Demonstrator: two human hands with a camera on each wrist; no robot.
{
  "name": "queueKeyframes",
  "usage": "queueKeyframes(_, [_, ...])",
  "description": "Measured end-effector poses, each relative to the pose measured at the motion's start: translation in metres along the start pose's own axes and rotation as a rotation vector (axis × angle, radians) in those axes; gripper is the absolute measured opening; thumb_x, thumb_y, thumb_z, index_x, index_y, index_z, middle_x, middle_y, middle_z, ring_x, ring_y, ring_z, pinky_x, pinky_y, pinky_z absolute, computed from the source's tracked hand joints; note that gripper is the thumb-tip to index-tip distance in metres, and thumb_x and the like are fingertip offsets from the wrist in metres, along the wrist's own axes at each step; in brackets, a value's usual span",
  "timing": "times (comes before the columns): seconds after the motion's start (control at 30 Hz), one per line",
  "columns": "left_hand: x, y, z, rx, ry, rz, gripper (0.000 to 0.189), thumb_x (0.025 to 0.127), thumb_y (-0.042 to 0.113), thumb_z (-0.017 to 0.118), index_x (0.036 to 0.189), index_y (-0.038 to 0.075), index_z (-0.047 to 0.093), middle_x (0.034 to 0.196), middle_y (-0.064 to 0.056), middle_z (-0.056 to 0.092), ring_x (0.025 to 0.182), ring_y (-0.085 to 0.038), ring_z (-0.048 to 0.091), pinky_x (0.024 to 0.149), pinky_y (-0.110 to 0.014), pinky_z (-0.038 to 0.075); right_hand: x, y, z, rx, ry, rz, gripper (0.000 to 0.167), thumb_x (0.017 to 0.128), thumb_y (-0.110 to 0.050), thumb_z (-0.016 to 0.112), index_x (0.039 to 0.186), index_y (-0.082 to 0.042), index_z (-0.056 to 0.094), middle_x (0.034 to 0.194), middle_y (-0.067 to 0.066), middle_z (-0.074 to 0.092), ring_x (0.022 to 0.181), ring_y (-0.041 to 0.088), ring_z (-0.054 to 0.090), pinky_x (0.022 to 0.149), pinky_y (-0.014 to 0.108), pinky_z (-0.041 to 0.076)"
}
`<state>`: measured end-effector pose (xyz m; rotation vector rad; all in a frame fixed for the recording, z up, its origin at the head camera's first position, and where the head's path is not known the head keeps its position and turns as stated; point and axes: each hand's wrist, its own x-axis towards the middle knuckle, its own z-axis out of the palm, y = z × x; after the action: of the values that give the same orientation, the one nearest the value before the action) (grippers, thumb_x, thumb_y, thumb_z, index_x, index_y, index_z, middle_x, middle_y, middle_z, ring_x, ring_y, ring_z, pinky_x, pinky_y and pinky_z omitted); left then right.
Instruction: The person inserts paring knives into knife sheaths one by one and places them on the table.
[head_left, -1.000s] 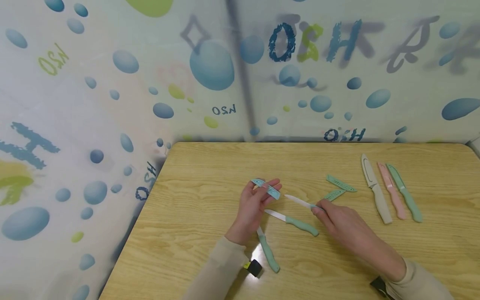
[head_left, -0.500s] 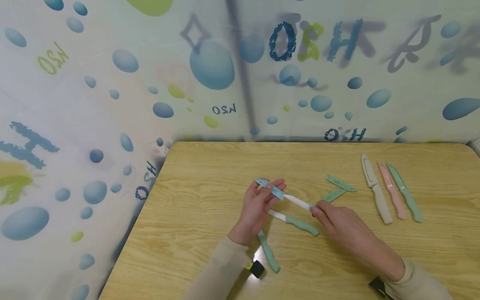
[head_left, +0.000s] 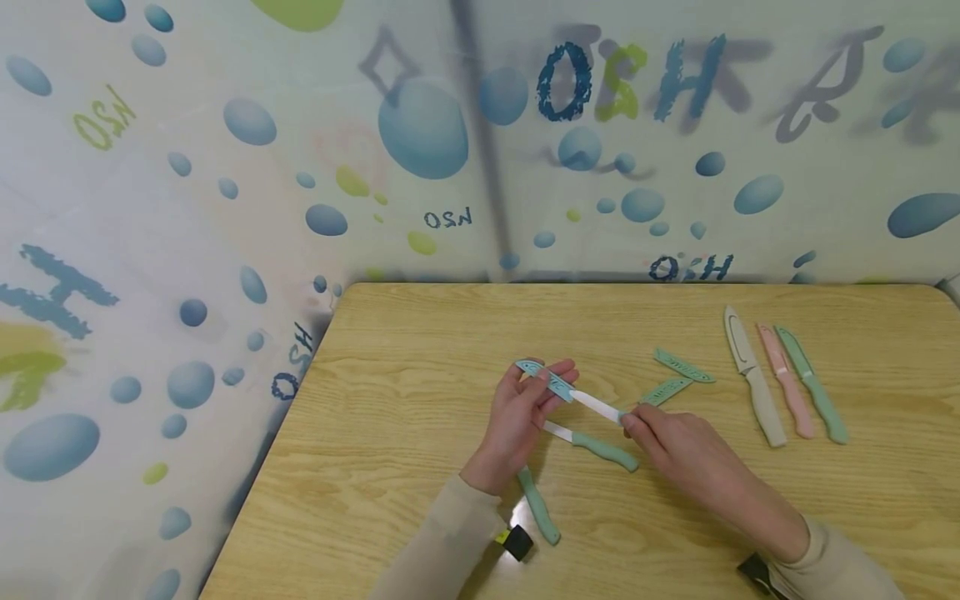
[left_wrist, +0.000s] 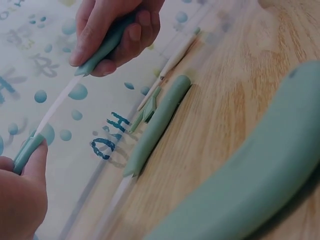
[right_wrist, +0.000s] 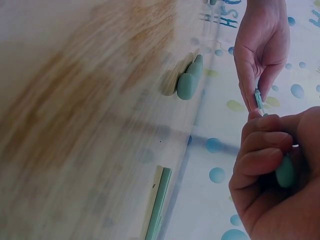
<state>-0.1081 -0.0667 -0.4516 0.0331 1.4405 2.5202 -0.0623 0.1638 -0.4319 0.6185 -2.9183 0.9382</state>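
1. My left hand (head_left: 513, 425) pinches the blue-green cover (head_left: 561, 387) with the thumb on top; some of its other fingers reach out past the cover rather than curling in. My right hand (head_left: 686, 450) is wrapped firmly round the handle of the knife (head_left: 597, 406), its pale blade pointing left.
2. Cover and knife are held up over the table (head_left: 405, 367), between my hands. A second ago a gap showed between tip and cover; now the tip is at the cover's mouth. It may be just inside, but I can't tell how far. My left hand has moved right to meet it, while my right has hardly shifted.
3. For the work, I judge this means the two are lined up and joining has only begun: most of the blade is bare.
4. Below my left wrist lies a green knife (head_left: 538, 508), its blade hidden by my arm. Just right of it is a second green knife (head_left: 604, 452), its white blade partly showing.
5. Beyond my right hand, two loose covers (head_left: 684, 367) lie end to end at an angle.
6. Far right, side by side: a cream knife (head_left: 765, 408), a pink knife (head_left: 795, 404) and a third green knife (head_left: 825, 407), all apparently covered.
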Motion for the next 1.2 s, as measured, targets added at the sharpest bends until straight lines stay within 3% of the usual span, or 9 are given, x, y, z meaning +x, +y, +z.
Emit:
queueKeyframes(0.6, [0.001,-0.0038,-0.0001,-0.018,-0.001,-0.001,0.005,0.11,0.006,0.048,0.113,0.006,0.044,0.133,-0.027,0.064,0.12,-0.028,0.068,0.102,-0.036,0.055,0.0014,-0.0024,-0.0012,0.008,-0.055,0.038,0.02,0.11,-0.021,0.054,0.095,-0.015,0.064,0.061,-0.011,0.037,0.053,0.006,0.032,0.048,0.024,0.032])
queueKeyframes(0.83, [0.0003,-0.0038,0.0014,-0.032,0.009,-0.01,0.016,0.111,0.006,0.046,0.125,0.001,0.042,0.136,-0.028,0.061,0.122,-0.029,0.067,0.103,-0.036,0.055,0.002,-0.0043,0.0002,0.01,-0.064,0.031,0.019,0.109,-0.021,0.055,0.094,-0.014,0.064,0.062,-0.011,0.037,0.053,0.006,0.031,0.047,0.023,0.031])
queueKeyframes(1.03, [-0.0011,-0.0069,0.0038,-0.044,0.005,-0.019,0.006,0.11,0.005,0.046,0.115,0.007,0.046,0.135,-0.025,0.063,0.122,-0.029,0.067,0.105,-0.037,0.053,0.0024,-0.0049,0.0025,0.023,-0.065,0.029,0.018,0.109,-0.02,0.055,0.094,-0.015,0.064,0.061,-0.011,0.036,0.051,0.004,0.029,0.045,0.022,0.031])
queueKeyframes(1.2, [-0.0018,-0.0084,0.0062,-0.058,0.014,-0.016,0.006,0.11,0.005,0.046,0.116,0.007,0.046,0.134,-0.026,0.064,0.121,-0.028,0.067,0.104,-0.036,0.054,0.0021,-0.0063,0.0033,0.037,-0.066,0.043,0.019,0.11,-0.02,0.054,0.094,-0.015,0.064,0.061,-0.011,0.037,0.05,0.004,0.03,0.044,0.023,0.031])
